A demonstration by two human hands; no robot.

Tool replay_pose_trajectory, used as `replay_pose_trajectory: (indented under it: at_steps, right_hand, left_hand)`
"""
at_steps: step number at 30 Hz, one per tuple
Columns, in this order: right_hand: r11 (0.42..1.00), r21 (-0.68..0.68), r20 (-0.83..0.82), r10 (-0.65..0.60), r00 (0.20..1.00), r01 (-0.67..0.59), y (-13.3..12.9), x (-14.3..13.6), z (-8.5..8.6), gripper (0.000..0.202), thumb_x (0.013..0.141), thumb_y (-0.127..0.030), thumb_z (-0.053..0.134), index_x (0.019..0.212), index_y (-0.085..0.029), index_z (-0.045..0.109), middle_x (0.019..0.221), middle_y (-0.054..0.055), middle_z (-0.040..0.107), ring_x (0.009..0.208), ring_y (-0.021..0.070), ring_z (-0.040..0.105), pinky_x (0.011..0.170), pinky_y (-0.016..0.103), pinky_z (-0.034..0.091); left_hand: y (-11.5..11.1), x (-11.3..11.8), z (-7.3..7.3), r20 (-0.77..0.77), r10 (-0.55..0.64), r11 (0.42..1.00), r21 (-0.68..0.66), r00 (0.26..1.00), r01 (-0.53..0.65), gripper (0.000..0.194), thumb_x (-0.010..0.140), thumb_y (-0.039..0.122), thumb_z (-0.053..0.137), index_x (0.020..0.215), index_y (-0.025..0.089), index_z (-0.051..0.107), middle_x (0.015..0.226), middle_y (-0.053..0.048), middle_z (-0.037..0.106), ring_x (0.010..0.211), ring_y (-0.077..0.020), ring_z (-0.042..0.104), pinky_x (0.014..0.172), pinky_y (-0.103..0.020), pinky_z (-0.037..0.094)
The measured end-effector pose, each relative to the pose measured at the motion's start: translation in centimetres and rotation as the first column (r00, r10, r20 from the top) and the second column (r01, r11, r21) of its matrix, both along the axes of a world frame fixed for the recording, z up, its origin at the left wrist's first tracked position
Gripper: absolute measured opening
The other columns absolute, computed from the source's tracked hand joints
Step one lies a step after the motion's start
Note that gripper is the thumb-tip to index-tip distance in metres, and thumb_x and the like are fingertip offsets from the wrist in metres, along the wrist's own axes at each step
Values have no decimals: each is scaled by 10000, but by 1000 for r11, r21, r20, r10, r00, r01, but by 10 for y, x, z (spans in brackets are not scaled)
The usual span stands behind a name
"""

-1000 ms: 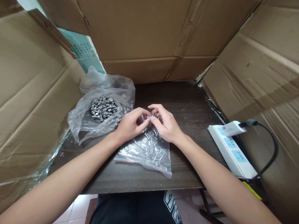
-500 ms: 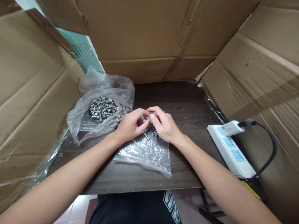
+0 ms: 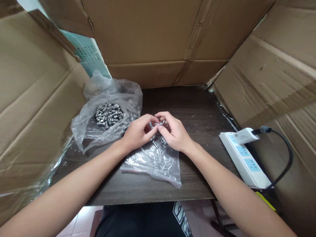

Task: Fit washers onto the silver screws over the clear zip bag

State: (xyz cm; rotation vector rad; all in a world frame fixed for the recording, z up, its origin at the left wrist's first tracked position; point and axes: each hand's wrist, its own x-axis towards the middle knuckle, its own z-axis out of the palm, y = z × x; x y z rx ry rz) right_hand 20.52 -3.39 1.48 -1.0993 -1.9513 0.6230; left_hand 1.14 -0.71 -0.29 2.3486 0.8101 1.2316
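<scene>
Silver bolt [image 3: 159, 124] bridges left hand [image 3: 137, 132] and right hand [image 3: 175, 134].

Dark wood-grain bench [image 3: 199, 112], brown cardboard walls [image 3: 148, 33] on three sides, pale-green panel [image 3: 86, 52] showing through left gap, pale tiled floor [image 3: 82, 219] below.

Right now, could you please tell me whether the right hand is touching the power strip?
Apart: the head view shows dark tabletop between the right hand and the power strip.

Free table [image 3: 201, 128] rightward to the power strip [image 3: 256, 177]; bulky bag [image 3: 130, 93] leftward.
</scene>
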Motion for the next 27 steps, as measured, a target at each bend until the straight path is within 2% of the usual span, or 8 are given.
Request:
replay_pose_trajectory:
  at_steps: [4,5,9,11,18,22,27]
  right_hand:
    - [999,-32,15,0,1000,0,0,0,0,255,1014,-268,481,1231,-196,592,776,-18,605,634,135,555,646,298,424]
    - [999,-34,11,0,1000,0,1,0,0,252,1018,-274,480,1229,-196,593,767,-21,599,633,135,554,643,296,422]
    - [1000,13,-19,9,1000,-8,1,-1,-1,308,949,-236,551,1253,-199,579,989,23,654,669,120,569,657,292,461]
    - [999,32,-26,10,1000,-9,0,-1,-2,321,933,-221,563,1252,-196,575,1015,30,658,660,114,563,646,289,466]
    - [1000,30,-43,0,999,2,1,-3,-2,234,1019,-278,508,1222,-192,588,886,10,624,694,136,567,679,303,465]
    - [999,41,-66,-14,998,17,1,-2,-1,268,965,-237,535,1226,-197,582,967,34,631,738,146,587,693,303,480]
    - [1000,-1,-42,-22,999,22,0,-2,-1,221,1026,-290,481,1197,-201,589,770,-14,594,645,136,551,658,296,437]
  left_hand:
    - [0,0,0,-4,-6,1000,11,1000,6,60,977,173,643,1037,171,642,876,5,642,621,-82,570,614,-205,477]
    - [0,0,0,-4,-6,1000,12,1000,6,58,978,172,639,1036,171,641,875,4,643,621,-83,570,615,-206,479]
    - [0,0,0,6,2,1000,-11,1000,-2,67,978,185,645,1044,171,641,879,3,648,612,-81,568,606,-204,479]
    - [0,0,0,10,6,1000,-16,1000,-6,75,977,190,650,1049,171,639,886,2,655,610,-80,569,605,-202,480]
    - [0,0,-1,8,11,1000,-6,1000,-11,59,1000,211,621,1044,172,628,891,-3,661,609,-83,567,605,-204,481]
    - [1,1,-1,-6,7,1000,2,1000,-7,69,988,204,620,1050,176,630,881,-6,658,612,-94,570,608,-216,486]
    - [0,1,0,5,17,1000,-15,1000,-17,69,1002,231,623,1038,173,632,849,-2,648,591,-89,561,590,-210,480]
